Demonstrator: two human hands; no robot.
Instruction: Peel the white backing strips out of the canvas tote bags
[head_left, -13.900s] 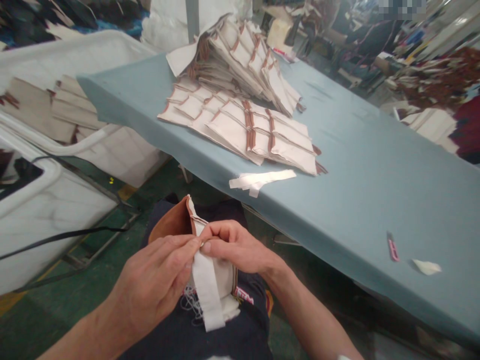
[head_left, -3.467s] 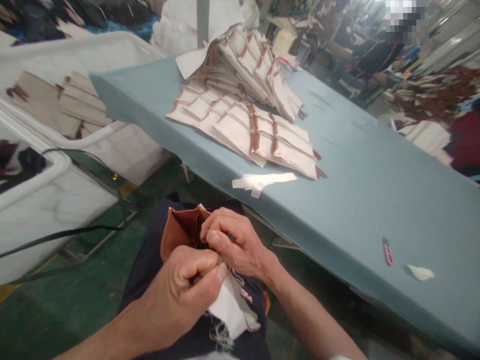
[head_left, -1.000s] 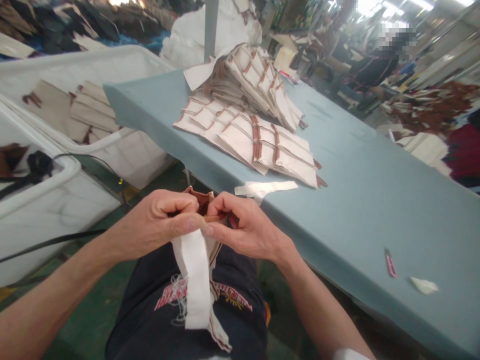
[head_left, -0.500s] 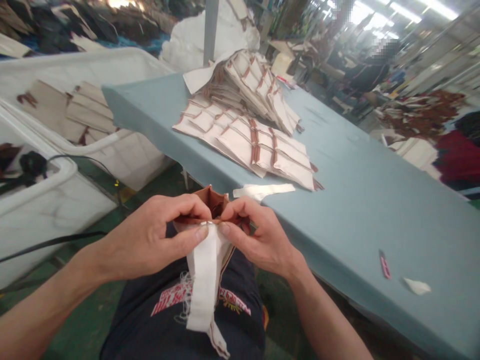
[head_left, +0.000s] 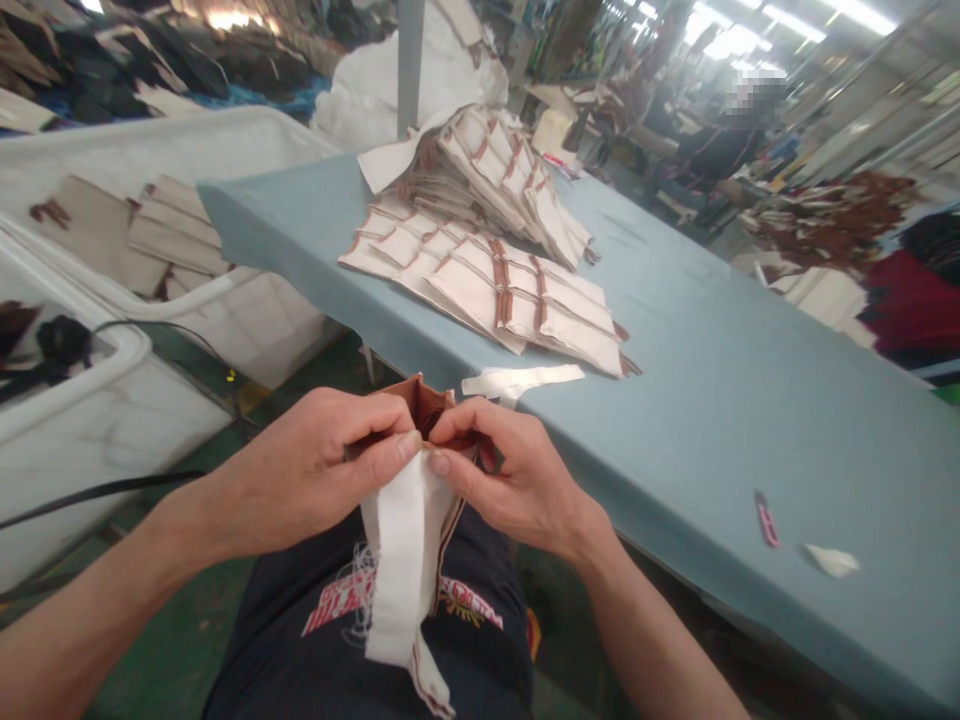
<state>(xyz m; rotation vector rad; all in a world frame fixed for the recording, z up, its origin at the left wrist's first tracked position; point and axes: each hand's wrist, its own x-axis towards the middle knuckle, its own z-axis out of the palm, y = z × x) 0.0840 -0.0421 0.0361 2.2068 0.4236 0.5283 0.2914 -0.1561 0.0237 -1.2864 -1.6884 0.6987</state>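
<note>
Between my hands, above my lap, is a sewn fabric piece, white on the side facing me with a brown lining at the top. My left hand pinches its upper edge between thumb and forefinger. Right beside it, my right hand pinches the same edge, the two thumbs almost touching. A white strip of the piece hangs down over dark cloth with red lettering. Loose white threads dangle at its left side. The fingertips behind the edge are hidden.
A blue-covered table holds stacks of cream pieces with brown edging, a white strip, a pink-handled cutter and a cloth scrap. White bins stand at left. A person sits in the background.
My left thumb has slid right along the edge, closer to my right thumb. Both hands still pinch the fabric piece. The view has shifted slightly.
</note>
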